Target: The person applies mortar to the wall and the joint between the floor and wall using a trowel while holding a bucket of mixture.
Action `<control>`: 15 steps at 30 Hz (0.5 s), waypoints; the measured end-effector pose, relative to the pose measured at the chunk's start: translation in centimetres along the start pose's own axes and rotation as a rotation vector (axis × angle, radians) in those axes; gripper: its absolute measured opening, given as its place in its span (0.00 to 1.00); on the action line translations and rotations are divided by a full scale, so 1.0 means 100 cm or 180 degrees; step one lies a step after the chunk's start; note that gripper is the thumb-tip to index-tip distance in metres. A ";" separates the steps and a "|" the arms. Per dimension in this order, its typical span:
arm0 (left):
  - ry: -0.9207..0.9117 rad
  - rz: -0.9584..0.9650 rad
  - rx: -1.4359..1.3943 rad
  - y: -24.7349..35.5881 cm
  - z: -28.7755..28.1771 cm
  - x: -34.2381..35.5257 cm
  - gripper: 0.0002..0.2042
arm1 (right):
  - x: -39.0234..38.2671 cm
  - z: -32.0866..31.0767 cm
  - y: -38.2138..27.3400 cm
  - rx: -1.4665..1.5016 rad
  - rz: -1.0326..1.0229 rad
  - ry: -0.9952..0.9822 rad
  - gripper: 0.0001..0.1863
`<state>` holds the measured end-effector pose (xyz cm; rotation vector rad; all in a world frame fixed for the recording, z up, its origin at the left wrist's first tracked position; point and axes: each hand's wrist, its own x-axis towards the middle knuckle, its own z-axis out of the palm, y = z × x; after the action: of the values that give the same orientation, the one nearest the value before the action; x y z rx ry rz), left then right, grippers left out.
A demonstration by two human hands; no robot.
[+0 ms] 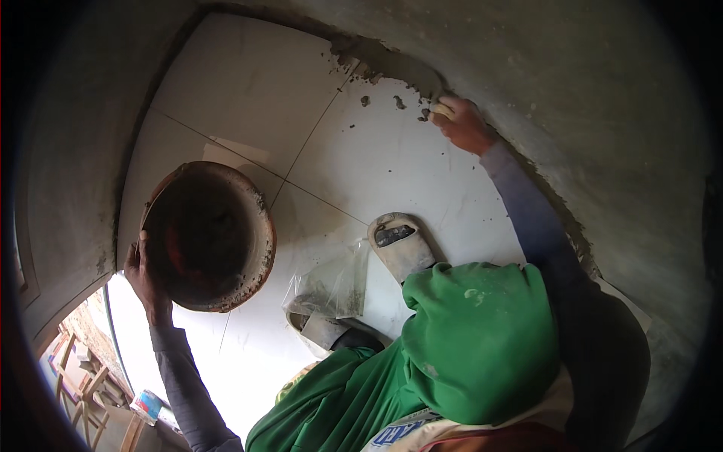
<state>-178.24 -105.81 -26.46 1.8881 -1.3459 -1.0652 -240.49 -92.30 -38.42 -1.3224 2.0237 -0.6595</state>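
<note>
My left hand [148, 282] grips the outer left rim of a round, mortar-crusted basin [260, 260], which is tipped so that its dark inside shows. My right hand [465, 126] is closed around the pale handle of what looks like a trowel [443, 111], at the foot of the wall. Its blade can hardly be told from the grey mortar around it. Wet mortar [407, 69] runs in a rough band where the wall meets the tiled floor [301, 105]. Crumbs of it lie on the white tiles beside my right hand.
My feet in sandals [403, 248] are on the tiles, with a clear plastic bag [335, 282] by the left one. A grey plastered wall [602, 113] curves along the right. At lower left, an opening shows wooden pieces [94, 384] and a paint bucket [147, 407].
</note>
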 end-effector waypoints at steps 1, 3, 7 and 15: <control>-0.0050 -0.0013 -0.0027 0.000 0.001 0.001 0.22 | -0.011 -0.008 -0.001 -0.0015 0.0063 -0.0215 0.09; -0.0063 0.0067 -0.0098 0.001 0.003 0.000 0.21 | -0.030 -0.011 0.000 0.0684 0.0532 0.0099 0.11; -0.0058 -0.0211 -0.0285 0.010 0.005 -0.003 0.21 | -0.031 -0.002 0.009 0.0156 -0.0010 -0.0006 0.12; 0.0004 -0.0064 -0.0178 0.003 0.004 -0.004 0.21 | -0.086 -0.036 0.017 0.0100 0.0173 0.0174 0.10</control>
<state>-178.84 -105.57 -26.31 1.8648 -1.2857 -1.1002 -241.59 -83.45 -35.21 -1.2392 2.0768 -0.7067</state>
